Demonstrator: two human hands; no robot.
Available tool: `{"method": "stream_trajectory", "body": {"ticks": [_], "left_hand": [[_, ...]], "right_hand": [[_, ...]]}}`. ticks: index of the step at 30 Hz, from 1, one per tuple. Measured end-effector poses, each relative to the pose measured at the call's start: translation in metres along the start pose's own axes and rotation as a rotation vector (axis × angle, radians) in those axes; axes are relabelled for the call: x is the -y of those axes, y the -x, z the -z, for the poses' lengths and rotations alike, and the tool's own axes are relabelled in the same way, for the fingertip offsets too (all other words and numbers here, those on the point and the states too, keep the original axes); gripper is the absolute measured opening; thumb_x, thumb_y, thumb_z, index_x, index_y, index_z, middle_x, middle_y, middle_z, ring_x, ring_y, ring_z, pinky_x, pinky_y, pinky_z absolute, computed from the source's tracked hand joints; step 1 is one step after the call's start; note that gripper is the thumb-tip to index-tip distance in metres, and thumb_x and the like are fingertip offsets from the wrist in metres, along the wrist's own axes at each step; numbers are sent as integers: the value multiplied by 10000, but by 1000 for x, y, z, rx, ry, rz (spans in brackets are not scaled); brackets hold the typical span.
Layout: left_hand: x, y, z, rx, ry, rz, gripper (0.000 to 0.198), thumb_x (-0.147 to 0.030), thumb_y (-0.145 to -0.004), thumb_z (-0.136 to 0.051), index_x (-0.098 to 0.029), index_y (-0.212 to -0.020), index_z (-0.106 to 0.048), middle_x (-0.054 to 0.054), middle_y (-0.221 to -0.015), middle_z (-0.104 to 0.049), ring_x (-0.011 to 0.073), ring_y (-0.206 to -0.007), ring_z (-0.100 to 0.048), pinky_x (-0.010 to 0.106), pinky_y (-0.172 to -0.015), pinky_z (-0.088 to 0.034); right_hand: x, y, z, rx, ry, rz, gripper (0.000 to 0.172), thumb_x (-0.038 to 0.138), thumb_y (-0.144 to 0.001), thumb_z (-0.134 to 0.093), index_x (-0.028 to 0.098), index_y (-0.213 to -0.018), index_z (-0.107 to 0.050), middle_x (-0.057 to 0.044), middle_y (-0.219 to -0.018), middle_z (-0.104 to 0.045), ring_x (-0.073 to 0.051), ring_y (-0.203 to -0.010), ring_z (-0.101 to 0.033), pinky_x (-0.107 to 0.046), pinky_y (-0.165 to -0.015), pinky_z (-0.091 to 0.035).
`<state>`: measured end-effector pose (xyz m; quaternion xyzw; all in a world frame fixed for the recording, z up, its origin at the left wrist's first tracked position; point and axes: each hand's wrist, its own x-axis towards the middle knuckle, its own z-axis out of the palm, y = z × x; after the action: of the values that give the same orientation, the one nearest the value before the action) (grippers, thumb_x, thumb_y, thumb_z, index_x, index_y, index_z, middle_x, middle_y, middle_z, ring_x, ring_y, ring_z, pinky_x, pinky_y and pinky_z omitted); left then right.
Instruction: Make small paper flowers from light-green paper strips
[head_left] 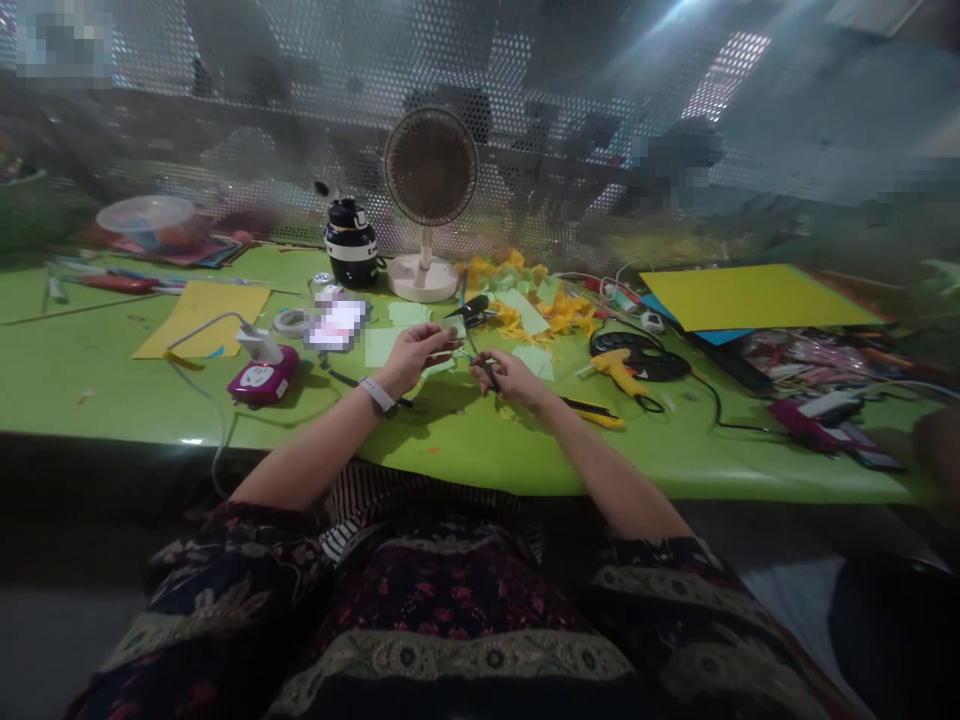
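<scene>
My left hand [420, 356] is raised over the green table, fingers pinched on a small piece of pale green paper [454, 325]. Close beside it, my right hand [513, 379] is closed around the dark handles of a pair of scissors [487, 374]. The scissor blades point away from me, toward the paper; whether they touch it I cannot tell. Beneath and beyond my hands lie pale green paper sheets [381, 346]. A heap of orange-yellow paper cutouts [517, 322] with pale green pieces sits behind my right hand. A black clip-like object [471, 309] lies just past my fingertips.
A small fan [430, 168] and a dark jar [351, 246] stand at the back. Leftward are a purple power adapter [262, 378] and a phone [337, 325]. To the right lie a yellow glue gun [621, 370], a yellow cutter [596, 412] and coloured sheets [757, 297].
</scene>
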<state>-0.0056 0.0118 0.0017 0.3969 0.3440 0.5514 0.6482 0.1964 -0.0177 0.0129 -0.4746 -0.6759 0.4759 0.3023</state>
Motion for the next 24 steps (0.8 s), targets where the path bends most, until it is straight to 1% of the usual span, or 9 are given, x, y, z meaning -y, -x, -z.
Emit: {"method": "stream_trajectory", "body": {"ticks": [3, 9, 12, 17, 19, 22, 24], "left_hand": [[0, 1, 0, 3, -21, 6, 433, -363, -546, -948, -164, -768, -633, 33, -813, -746, 186, -822, -743, 272, -734, -525], [0, 1, 0, -4, -24, 6, 362, -326, -613, -922, -158, -776, -646, 43, -840, -752, 193, -866, -746, 288, -776, -532], [-1, 2, -1, -16, -7, 8, 328, -292, -646, -906, -160, -767, -632, 43, -843, -753, 193, -870, -748, 301, -800, -544], [0, 1, 0, 2, -12, 19, 303, -272, -672, -896, -157, -777, -636, 40, -841, -753, 187, -863, -751, 307, -825, -556], [0, 1, 0, 4, -5, 21, 303, -270, -670, -898, -156, -777, -638, 38, -835, -754, 183, -855, -752, 302, -824, -558], [1, -1, 2, 16, 16, 24, 307, -269, -664, -903, -154, -776, -641, 38, -838, -758, 175, -847, -752, 289, -820, -560], [2, -1, 2, 17, 32, 30, 303, -261, -667, -902, -153, -774, -641, 36, -839, -759, 168, -844, -753, 279, -819, -560]], "right_hand": [[0, 1, 0, 6, 1, 3, 568, 605, -696, -764, 169, -998, -561, 13, -670, -626, -116, -567, -529, -232, -504, -345], [-4, -1, 3, 37, 11, 0, 538, 604, -746, -726, 176, -1031, -566, 24, -625, -623, -99, -511, -461, -215, -458, -313], [-6, -1, 3, 35, 2, 11, 512, 593, -759, -728, 179, -1019, -576, 22, -624, -631, -99, -508, -470, -212, -446, -318], [-10, -2, 2, 33, -1, 23, 482, 573, -767, -741, 177, -1001, -597, 20, -615, -632, -95, -493, -468, -211, -439, -305], [-11, -3, 2, 31, -6, 25, 485, 566, -757, -752, 175, -1000, -600, 19, -615, -632, -101, -507, -491, -213, -456, -320], [-12, -5, 1, 20, -38, 33, 498, 554, -716, -786, 175, -974, -591, 28, -607, -613, -117, -551, -547, -225, -511, -388], [-11, -6, 0, 10, -72, 44, 513, 549, -675, -812, 179, -944, -579, 44, -601, -591, -115, -553, -553, -238, -546, -430]]}}
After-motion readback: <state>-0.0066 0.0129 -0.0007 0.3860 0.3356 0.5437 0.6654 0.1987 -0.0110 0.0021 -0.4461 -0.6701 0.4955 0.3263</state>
